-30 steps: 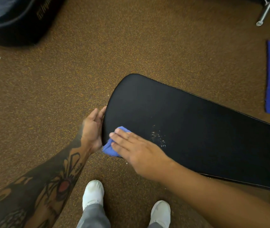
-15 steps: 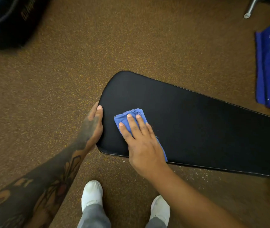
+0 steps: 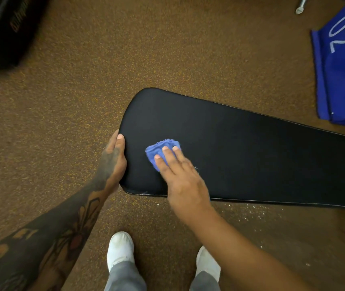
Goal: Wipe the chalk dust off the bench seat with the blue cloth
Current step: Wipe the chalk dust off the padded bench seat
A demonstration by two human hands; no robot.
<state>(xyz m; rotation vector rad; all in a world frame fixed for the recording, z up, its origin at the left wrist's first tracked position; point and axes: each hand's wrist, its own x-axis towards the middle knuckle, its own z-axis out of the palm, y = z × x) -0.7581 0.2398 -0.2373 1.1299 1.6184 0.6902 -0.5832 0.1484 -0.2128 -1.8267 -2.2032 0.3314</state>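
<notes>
Pressing down with straight fingers, the right hand (image 3: 180,177) pins a crumpled blue cloth (image 3: 157,149) flat against the long black padded bench seat (image 3: 251,156), near its rounded end. The left hand (image 3: 113,160) grips the edge of that end, thumb lying on top, the other fingers hidden underneath. A few white chalk specks (image 3: 195,168) sit on the seat just beside the right hand. More white dust (image 3: 251,213) dots the brown speckled floor (image 3: 83,101) along the seat's near edge. Two white shoes (image 3: 120,248) stand close by. A blue fabric marked "02" (image 3: 343,70) lies beyond the seat.
</notes>
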